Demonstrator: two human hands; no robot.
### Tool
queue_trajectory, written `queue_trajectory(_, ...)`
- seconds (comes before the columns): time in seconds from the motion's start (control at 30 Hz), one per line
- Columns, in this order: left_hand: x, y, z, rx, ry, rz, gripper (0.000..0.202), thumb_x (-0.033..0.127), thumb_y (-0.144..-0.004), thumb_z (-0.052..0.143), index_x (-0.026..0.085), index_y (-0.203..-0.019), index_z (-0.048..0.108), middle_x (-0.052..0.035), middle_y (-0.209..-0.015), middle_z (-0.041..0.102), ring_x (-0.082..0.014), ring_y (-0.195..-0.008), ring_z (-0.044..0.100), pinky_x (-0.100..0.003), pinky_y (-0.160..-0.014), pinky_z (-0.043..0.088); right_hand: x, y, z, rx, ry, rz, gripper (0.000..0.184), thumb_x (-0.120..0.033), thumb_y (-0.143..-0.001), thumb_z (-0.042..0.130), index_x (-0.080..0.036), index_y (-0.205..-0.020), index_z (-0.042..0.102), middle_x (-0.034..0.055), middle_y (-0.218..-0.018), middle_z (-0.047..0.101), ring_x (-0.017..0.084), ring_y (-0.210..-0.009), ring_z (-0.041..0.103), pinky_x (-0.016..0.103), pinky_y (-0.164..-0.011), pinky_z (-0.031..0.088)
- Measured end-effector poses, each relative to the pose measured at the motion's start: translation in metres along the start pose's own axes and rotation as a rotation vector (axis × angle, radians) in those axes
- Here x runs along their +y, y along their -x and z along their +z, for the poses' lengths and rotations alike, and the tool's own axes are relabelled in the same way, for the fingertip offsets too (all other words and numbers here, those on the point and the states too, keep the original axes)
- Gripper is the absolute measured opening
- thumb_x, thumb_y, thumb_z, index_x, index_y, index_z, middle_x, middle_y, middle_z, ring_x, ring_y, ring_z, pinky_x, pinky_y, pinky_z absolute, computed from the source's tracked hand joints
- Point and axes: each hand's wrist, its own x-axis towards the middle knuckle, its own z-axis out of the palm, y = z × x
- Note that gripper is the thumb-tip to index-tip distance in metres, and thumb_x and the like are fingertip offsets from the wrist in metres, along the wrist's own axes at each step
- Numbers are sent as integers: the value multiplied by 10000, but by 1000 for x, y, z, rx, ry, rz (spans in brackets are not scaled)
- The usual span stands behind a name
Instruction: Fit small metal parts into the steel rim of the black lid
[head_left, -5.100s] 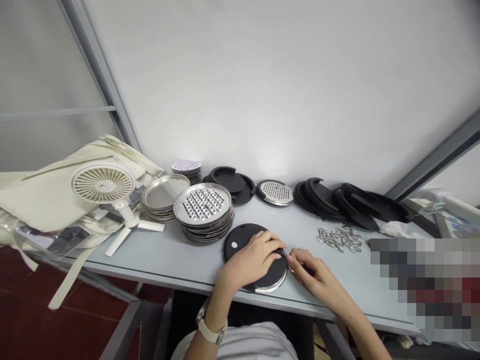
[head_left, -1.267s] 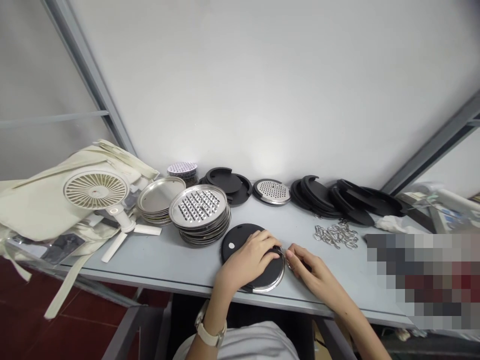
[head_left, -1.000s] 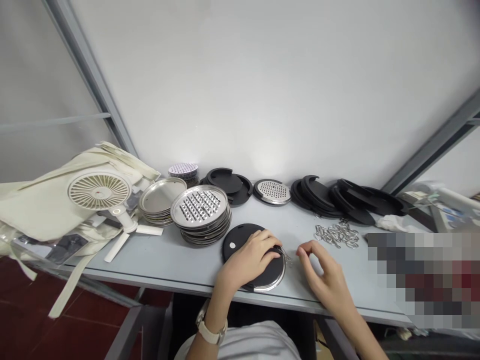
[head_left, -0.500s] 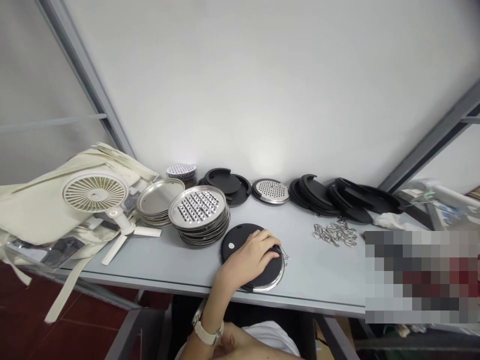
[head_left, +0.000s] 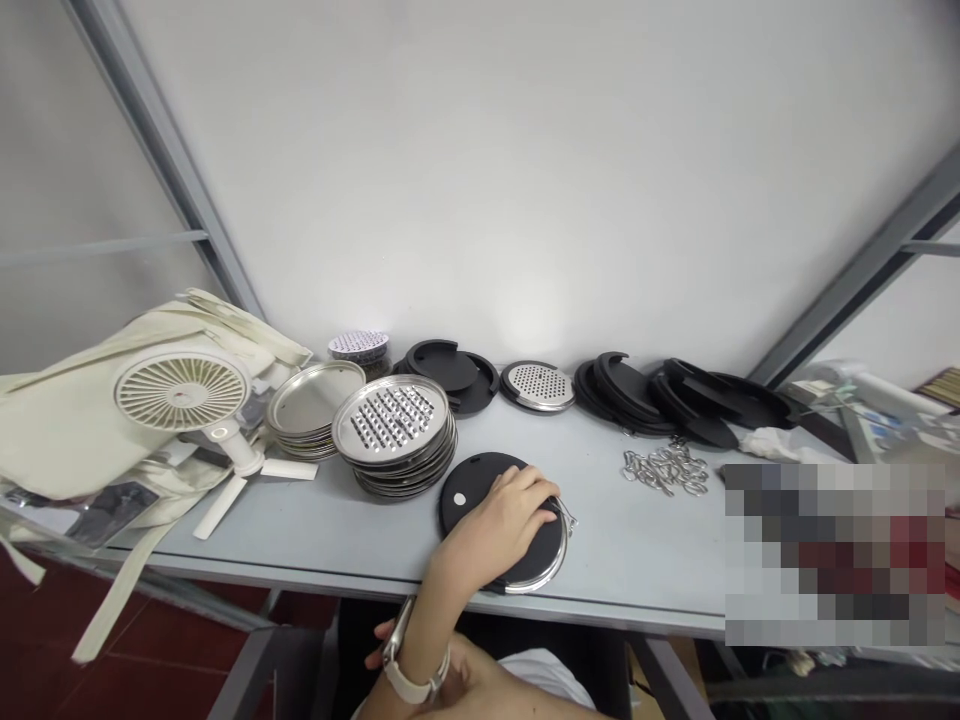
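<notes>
Under the flat, spread left hand (head_left: pixel 504 520) lay the disc (head_left: pixel 477 480) on the worktop (head_left: pixel 645 545), a ring (head_left: pixel 568 517) at its edge. The right hand (head_left: pixel 456 672) had left it and dropped beside the watch (head_left: pixel 409 682), grip unclear.

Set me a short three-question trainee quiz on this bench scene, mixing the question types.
1. True or false: the left hand rests on the black disc.
2. What tops the stack beside that disc? A) wooden board B) perforated grater plate C) glass bowl
3. Fill in: the loose metal rings lie to the disc's ___.
Key: 1 true; 2 B; 3 right.
</notes>
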Motion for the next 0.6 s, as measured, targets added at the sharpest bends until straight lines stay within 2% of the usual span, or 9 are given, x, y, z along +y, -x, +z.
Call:
queue_trajectory(0.03,0,0,0,-1,1,0,191,211,-962,440,201,-1109,561,-43,-1095,576,-192,-1023,499,-339,-932,424,2,-1,1,-14,-26,24,713,-310,-539,914,-243,-1186,623,49,-1144,664,198,-1039,615,333,-912,433)
queue_trajectory(0.1,-1,-1,-1,-10,8,3,189,214,-961,443,202,-1105,566,-44,-1084,577,-192,-1020,501,-340,-927,426,5,-3,4,36,-3,7,614,-347,-595,884,-208,-1144,647,60,-1091,684,199,-1007,628,338,-909,434)
queue_trajectory(0.2,-2,-2,-2,-34,32,9,189,221,-958,453,209,-1102,575,-47,-1072,576,-194,-1022,504,-343,-922,427,6,-4,9,131,58,-115,537,-439,-657,831,-174,-1097,674,77,-1014,710,212,-961,640,351,-895,437)
queue_trajectory(0.33,-3,-4,-3,-38,37,2,184,221,-954,460,212,-1094,579,-46,-1075,576,-196,-1026,502,-341,-922,428,0,-2,11,161,150,-206,540,-500,-704,780,-174,-1124,680,97,-1056,710,245,-993,633,378,-909,436)
queue_trajectory(0.47,-2,-4,-4,-35,35,7,178,218,-954,461,207,-1090,574,-38,-1070,581,-194,-1022,502,-329,-924,431,-5,-2,10,188,187,-229,609,-511,-668,802,-183,-1165,671,98,-1105,703,272,-1052,616,392,-954,416)
queue_trajectory(0.6,0,-1,-5,-34,15,15,193,214,-958,449,207,-1105,573,-40,-1073,581,-195,-1019,504,-332,-928,430,-10,-2,10,239,199,-270,511,-551,-669,781,-168,-1002,728,86,-983,721,264,-968,639,381,-905,450)
